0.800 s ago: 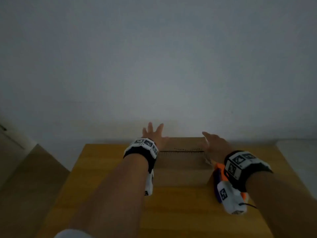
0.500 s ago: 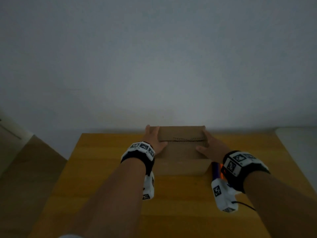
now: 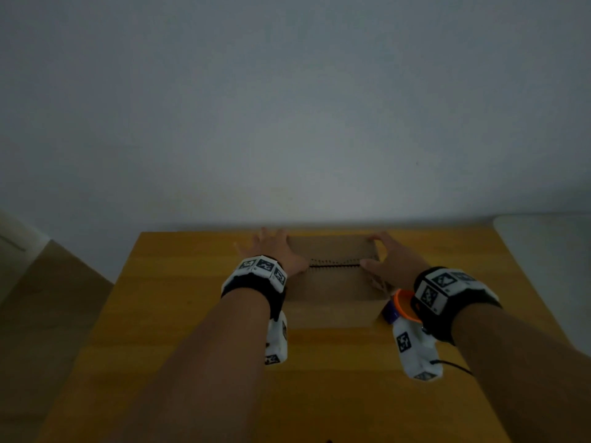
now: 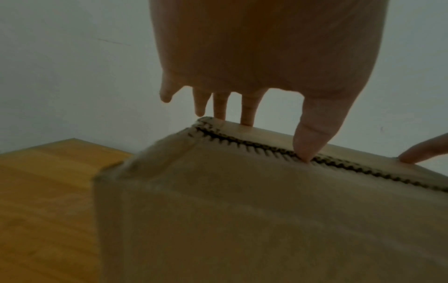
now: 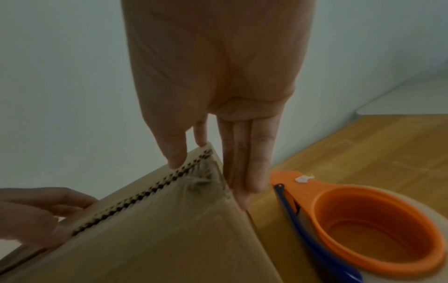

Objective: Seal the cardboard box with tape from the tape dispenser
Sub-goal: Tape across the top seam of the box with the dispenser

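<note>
A brown cardboard box (image 3: 332, 282) stands on the wooden table (image 3: 198, 314), its two top flaps folded down with a dark corrugated seam (image 3: 334, 265) between them. My left hand (image 3: 275, 251) lies with straight fingers at the box's left end, its thumb (image 4: 312, 137) on the seam. My right hand (image 3: 390, 260) holds the right end the same way, thumb (image 5: 174, 149) on the far flap by the seam and fingers (image 5: 249, 164) down the side. An orange and blue tape dispenser (image 5: 363, 222) lies on the table right of the box, untouched.
A pale wall (image 3: 287, 107) rises just behind the table. A white surface (image 3: 550, 260) adjoins the table on the right. Bare tabletop (image 3: 319, 394) stretches between the box and me.
Both hands came down from the raised far flap onto the box's ends, and the flaps now lie closed. The view has tilted, so the box sits a little higher in frame.
</note>
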